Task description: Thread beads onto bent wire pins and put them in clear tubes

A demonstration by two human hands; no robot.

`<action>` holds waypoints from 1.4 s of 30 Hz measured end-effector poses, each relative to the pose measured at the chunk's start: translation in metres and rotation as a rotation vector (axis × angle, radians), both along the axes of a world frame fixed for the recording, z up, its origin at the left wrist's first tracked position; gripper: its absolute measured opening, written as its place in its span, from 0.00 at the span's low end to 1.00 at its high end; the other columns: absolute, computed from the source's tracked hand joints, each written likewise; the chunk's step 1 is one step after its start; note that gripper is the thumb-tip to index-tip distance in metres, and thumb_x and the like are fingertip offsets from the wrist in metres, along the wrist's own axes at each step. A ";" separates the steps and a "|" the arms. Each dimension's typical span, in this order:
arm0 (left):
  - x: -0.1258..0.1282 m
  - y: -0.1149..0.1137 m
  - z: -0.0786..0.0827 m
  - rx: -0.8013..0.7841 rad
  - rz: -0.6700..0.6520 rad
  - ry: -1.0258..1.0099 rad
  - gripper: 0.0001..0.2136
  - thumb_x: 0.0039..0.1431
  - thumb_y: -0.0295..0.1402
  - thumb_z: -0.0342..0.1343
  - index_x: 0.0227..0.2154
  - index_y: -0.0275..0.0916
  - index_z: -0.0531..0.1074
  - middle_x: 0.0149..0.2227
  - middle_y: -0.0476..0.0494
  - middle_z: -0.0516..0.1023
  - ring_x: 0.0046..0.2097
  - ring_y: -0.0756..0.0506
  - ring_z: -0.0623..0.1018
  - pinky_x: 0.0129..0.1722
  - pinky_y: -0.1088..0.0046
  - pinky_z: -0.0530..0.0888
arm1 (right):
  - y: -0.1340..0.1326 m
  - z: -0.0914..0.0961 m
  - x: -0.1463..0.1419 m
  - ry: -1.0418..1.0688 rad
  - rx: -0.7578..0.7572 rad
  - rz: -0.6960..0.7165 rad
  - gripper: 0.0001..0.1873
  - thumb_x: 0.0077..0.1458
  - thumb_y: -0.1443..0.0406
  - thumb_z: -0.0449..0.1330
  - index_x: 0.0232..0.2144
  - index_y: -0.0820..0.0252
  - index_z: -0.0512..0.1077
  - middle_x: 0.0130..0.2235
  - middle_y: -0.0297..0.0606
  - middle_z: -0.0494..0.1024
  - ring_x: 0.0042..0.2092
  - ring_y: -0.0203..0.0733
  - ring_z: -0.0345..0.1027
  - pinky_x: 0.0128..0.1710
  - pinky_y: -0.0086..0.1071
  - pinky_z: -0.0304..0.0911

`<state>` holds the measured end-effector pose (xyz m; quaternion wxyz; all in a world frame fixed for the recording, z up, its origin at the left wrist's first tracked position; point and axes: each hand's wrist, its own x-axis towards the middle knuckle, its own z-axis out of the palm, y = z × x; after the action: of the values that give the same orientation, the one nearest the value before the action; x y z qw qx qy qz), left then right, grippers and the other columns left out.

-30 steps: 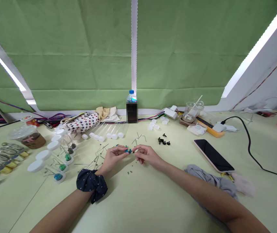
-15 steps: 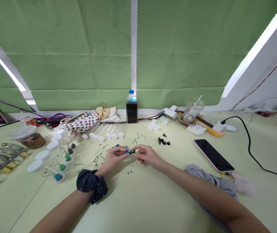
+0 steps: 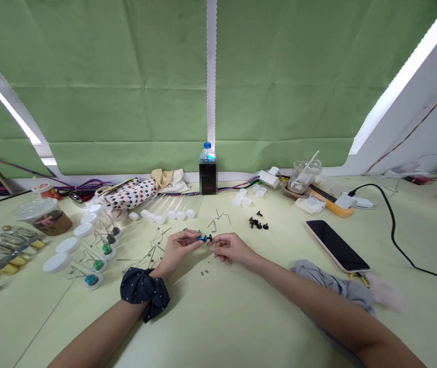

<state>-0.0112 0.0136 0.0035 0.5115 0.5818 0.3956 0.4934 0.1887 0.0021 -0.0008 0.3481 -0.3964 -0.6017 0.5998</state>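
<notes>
Left hand (image 3: 180, 248) pinches a blue part (image 3: 204, 238). Right hand (image 3: 234, 249), narrowly curled beside the black piece (image 3: 210, 237); grip indeterminable.

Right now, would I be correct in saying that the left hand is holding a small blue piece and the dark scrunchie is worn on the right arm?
Not quite: the head view shows the dark scrunchie on the left arm, not the right. The left hand is indeed holding a small blue piece.
</notes>
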 end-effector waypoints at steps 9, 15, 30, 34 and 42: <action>-0.001 0.001 0.000 0.007 0.032 0.033 0.10 0.42 0.32 0.65 0.30 0.35 0.76 0.38 0.41 0.76 0.38 0.47 0.76 0.40 0.70 0.73 | -0.004 0.008 -0.001 0.054 0.017 -0.004 0.17 0.46 0.57 0.62 0.35 0.65 0.74 0.21 0.31 0.69 0.21 0.29 0.60 0.19 0.24 0.56; -0.001 0.001 -0.001 0.008 0.028 0.037 0.10 0.42 0.32 0.65 0.30 0.35 0.76 0.38 0.41 0.76 0.39 0.46 0.76 0.41 0.70 0.73 | -0.004 0.011 0.000 0.086 0.046 -0.019 0.17 0.46 0.57 0.62 0.35 0.65 0.74 0.21 0.31 0.69 0.20 0.29 0.60 0.19 0.24 0.55; -0.001 -0.001 0.000 -0.005 -0.045 -0.021 0.09 0.43 0.31 0.65 0.29 0.35 0.76 0.37 0.42 0.76 0.39 0.47 0.76 0.41 0.69 0.73 | -0.004 0.015 0.001 0.113 0.063 -0.015 0.22 0.46 0.56 0.62 0.42 0.61 0.71 0.23 0.30 0.69 0.21 0.29 0.59 0.20 0.25 0.56; 0.000 -0.001 0.000 0.008 -0.065 -0.026 0.09 0.43 0.30 0.65 0.30 0.35 0.76 0.37 0.43 0.76 0.39 0.47 0.75 0.42 0.70 0.72 | -0.003 0.015 0.001 0.115 0.049 -0.014 0.23 0.45 0.56 0.63 0.43 0.61 0.70 0.23 0.30 0.69 0.21 0.29 0.59 0.21 0.25 0.57; 0.001 -0.003 0.002 0.013 -0.054 -0.020 0.09 0.43 0.31 0.65 0.29 0.34 0.76 0.37 0.42 0.76 0.39 0.46 0.76 0.41 0.69 0.73 | 0.000 0.008 0.002 0.084 0.022 0.002 0.25 0.45 0.56 0.63 0.45 0.61 0.69 0.23 0.30 0.70 0.21 0.29 0.60 0.19 0.24 0.57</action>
<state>-0.0105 0.0111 0.0051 0.5246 0.5905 0.3717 0.4878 0.1905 0.0024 0.0070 0.3769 -0.3665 -0.5933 0.6097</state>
